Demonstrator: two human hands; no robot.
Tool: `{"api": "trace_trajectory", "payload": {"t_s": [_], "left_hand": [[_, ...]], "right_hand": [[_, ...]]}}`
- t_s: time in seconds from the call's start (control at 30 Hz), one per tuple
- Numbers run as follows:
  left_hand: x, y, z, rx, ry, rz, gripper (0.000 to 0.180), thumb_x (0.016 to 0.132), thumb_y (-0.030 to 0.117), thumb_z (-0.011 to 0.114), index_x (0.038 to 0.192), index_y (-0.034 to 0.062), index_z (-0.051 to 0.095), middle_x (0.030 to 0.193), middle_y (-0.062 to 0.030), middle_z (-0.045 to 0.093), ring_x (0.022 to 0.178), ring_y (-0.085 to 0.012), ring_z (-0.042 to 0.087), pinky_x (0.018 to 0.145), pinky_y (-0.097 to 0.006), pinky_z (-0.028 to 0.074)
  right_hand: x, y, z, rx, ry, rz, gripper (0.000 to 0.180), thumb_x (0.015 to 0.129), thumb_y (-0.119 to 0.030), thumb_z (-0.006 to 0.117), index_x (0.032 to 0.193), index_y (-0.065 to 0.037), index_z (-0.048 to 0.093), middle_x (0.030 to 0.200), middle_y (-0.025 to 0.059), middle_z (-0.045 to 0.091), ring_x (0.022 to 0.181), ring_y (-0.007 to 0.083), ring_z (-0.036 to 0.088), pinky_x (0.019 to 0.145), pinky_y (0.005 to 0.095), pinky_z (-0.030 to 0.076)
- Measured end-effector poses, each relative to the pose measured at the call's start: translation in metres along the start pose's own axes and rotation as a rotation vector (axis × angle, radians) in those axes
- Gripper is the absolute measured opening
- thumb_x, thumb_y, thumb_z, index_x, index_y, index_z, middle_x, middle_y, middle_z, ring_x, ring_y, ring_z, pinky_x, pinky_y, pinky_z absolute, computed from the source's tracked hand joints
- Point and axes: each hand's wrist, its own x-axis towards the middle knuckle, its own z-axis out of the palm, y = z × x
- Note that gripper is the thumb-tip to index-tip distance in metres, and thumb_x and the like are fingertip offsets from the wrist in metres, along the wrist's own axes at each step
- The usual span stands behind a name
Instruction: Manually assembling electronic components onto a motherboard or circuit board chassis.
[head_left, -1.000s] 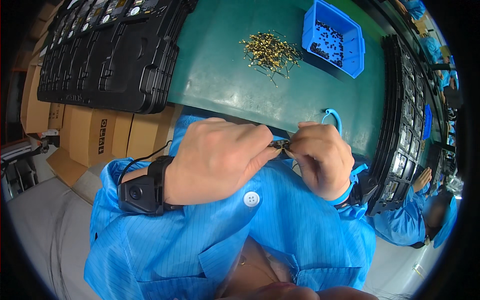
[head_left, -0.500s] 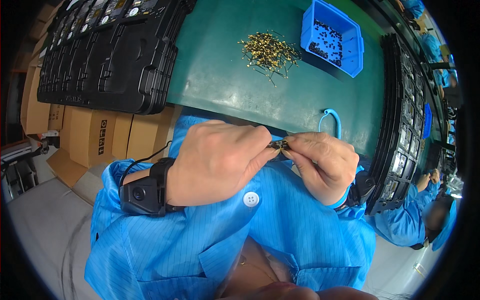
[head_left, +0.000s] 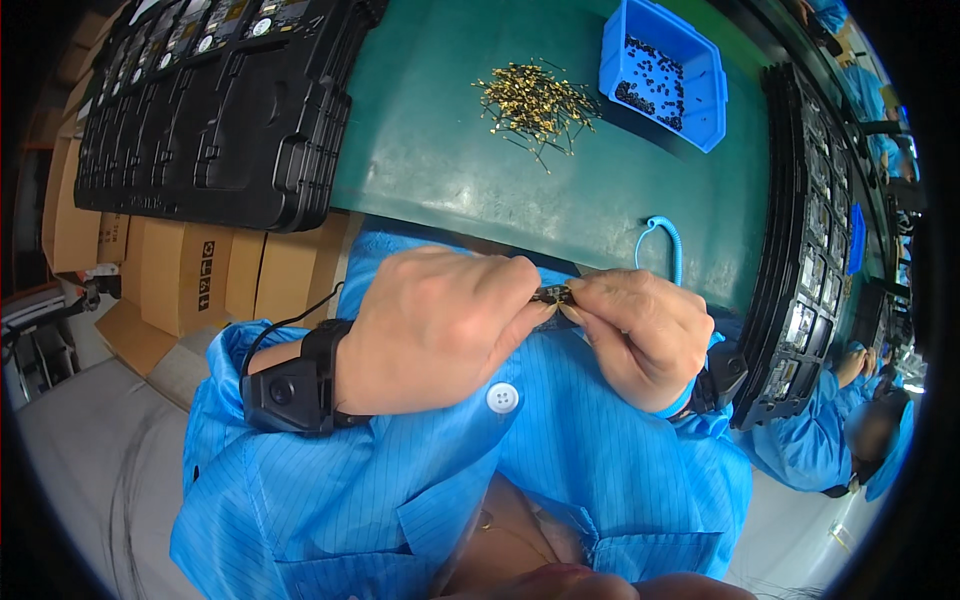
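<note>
Fingertips of the left hand (head_left: 440,330) and right hand (head_left: 640,335) pinch one small dark component with gold pins (head_left: 553,294) between them, close to the chest over the green desk (head_left: 450,170) edge. Beyond lie a loose heap of gold pins (head_left: 535,100) and a blue plastic bin of small black parts (head_left: 662,70).

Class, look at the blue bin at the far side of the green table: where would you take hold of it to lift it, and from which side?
Take the blue bin by its near long wall, coming from the person's side with a grip over the rim. It stands upright and open-topped, with small dark parts loose inside, so it should probably stay level. The pile of gold pins lies apart to its left, so a reach from the right seems safer.
</note>
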Motion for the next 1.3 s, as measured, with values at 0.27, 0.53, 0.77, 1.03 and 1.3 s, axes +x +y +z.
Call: {"api": "trace_trajectory", "payload": {"t_s": [0.27,0.53,0.77,1.03,1.3], "left_hand": [[-0.001,0.0,0.003,-0.008,0.014,-0.005,0.015,0.072,0.011,0.063,0.071,0.0016,0.051,0.057,-0.0109,0.049,0.049,-0.0277,0.051,0.045,-0.036,0.037],[0.001,-0.002,0.0,-0.075,-0.047,-0.01,0.016,0.076,0.014,0.061,0.074,0.0023,0.05,0.058,-0.0115,0.05,0.052,-0.0294,0.05,0.048,-0.037,0.037],[0.0,-0.001,-0.002,-0.09,-0.086,-0.029,0.017,0.078,0.015,0.059,0.074,0.0025,0.049,0.059,-0.0116,0.05,0.052,-0.0296,0.051,0.048,-0.037,0.038],[-0.001,0.0,0.0,-0.111,-0.091,-0.033,0.016,0.077,0.014,0.06,0.073,0.0027,0.049,0.058,-0.0112,0.05,0.052,-0.0293,0.051,0.048,-0.037,0.038],[0.0,0.002,0.001,-0.141,-0.118,-0.048,0.015,0.076,0.013,0.06,0.073,0.0023,0.049,0.058,-0.0111,0.05,0.052,-0.0292,0.051,0.047,-0.037,0.037]], "right_hand": [[-0.002,-0.002,0.0,-0.02,-0.009,0.016,0.018,0.058,0.003,0.068,0.075,0.001,0.061,0.071,0.0103,0.063,0.059,0.0218,0.062,0.048,0.0267,0.048],[-0.004,-0.004,-0.002,0.057,-0.061,0.12,0.017,0.062,0.004,0.068,0.077,0.001,0.061,0.073,0.0101,0.063,0.062,0.0222,0.063,0.052,0.0266,0.049],[-0.006,-0.005,-0.001,0.051,-0.047,0.103,0.017,0.062,0.003,0.069,0.078,0.001,0.062,0.073,0.0101,0.063,0.062,0.0223,0.063,0.051,0.0266,0.049],[-0.01,-0.005,-0.001,0.06,-0.027,0.096,0.018,0.062,0.003,0.069,0.078,0.001,0.062,0.072,0.0108,0.063,0.06,0.0223,0.063,0.049,0.0261,0.048],[-0.013,-0.006,-0.002,0.065,-0.016,0.102,0.018,0.061,0.003,0.069,0.078,0.002,0.062,0.071,0.0114,0.063,0.06,0.0225,0.063,0.049,0.0259,0.048]]}}
